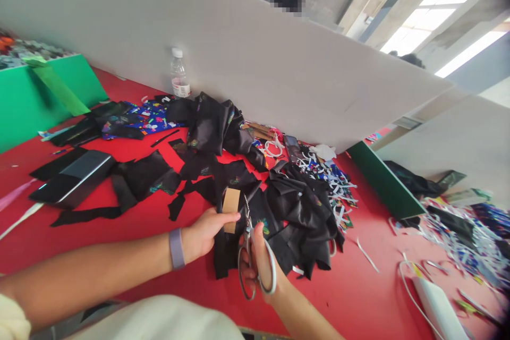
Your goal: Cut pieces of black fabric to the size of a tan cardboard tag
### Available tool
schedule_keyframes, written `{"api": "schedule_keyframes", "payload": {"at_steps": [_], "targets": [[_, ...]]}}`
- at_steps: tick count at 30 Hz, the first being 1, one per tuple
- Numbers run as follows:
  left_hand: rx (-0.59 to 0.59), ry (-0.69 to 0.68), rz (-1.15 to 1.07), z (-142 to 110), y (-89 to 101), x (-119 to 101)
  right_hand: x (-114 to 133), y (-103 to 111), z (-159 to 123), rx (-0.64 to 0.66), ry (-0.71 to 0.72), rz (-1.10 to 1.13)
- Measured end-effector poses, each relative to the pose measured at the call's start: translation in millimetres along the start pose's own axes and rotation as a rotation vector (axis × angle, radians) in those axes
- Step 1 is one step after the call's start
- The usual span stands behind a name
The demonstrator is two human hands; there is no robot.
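Observation:
My left hand (pixel 205 232) pinches a brown cardboard rectangle (pixel 231 203), thumb on top; its other fingers are hidden beneath. The card lies against black cloth (pixel 235 174), and I cannot tell whether the hand grips that cloth too. In my right hand (pixel 263 261) is a pair of scissors (pixel 270 271), its loop handles around the thumb and fingers. The blades point away from me over the cloth, close to the card's right edge. A heap of black fabric pieces (pixel 298 196) lies just to their right.
A power bank (pixel 74 178) with a cable lies at left. A plastic bottle (pixel 179 74) stands by the grey partition (pixel 279 64). Green boards (pixel 384 180) rise on both sides. Fabric scraps (pixel 334 186) spread at right on the red table (pixel 350 287), near a white device (pixel 438 308).

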State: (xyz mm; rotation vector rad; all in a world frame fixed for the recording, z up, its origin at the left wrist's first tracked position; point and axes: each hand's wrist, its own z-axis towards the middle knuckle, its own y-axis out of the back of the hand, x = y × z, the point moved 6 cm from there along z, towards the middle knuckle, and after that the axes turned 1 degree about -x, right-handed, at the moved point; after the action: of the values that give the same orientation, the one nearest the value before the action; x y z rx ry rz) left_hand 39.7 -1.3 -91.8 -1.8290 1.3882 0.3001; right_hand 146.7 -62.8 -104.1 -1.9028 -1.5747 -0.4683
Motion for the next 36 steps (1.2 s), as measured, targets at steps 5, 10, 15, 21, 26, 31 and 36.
{"api": "schedule_keyframes", "payload": {"at_steps": [5, 10, 15, 21, 26, 31, 36], "targets": [[-0.015, 0.007, 0.006, -1.0, 0.5, -0.5, -0.3, 1.0, 1.3, -0.014, -0.009, 0.001], [0.016, -0.002, -0.01, 1.5, 0.4, 1.8, -3.8, 0.1, 6.6, 0.041, -0.023, 0.03], [0.028, 0.005, -0.009, 1.5, 0.1, 2.4, -6.7, 3.8, 9.3, 0.039, -0.003, 0.018], [0.055, 0.014, 0.0, 3.6, -0.2, 3.9, -5.7, 3.0, 8.5, 0.045, -0.014, -0.007], [0.028, 0.011, -0.003, 4.0, 0.8, 4.7, -3.0, 1.4, 5.8, 0.03, -0.037, -0.014], [0.024, 0.011, -0.018, 2.9, -0.1, 4.7, -0.7, 3.0, 3.3, 0.001, -0.021, -0.004], [0.018, 0.004, -0.007, 3.7, 0.8, 4.6, -0.2, 4.0, 3.9, -0.012, -0.001, -0.013]]}}
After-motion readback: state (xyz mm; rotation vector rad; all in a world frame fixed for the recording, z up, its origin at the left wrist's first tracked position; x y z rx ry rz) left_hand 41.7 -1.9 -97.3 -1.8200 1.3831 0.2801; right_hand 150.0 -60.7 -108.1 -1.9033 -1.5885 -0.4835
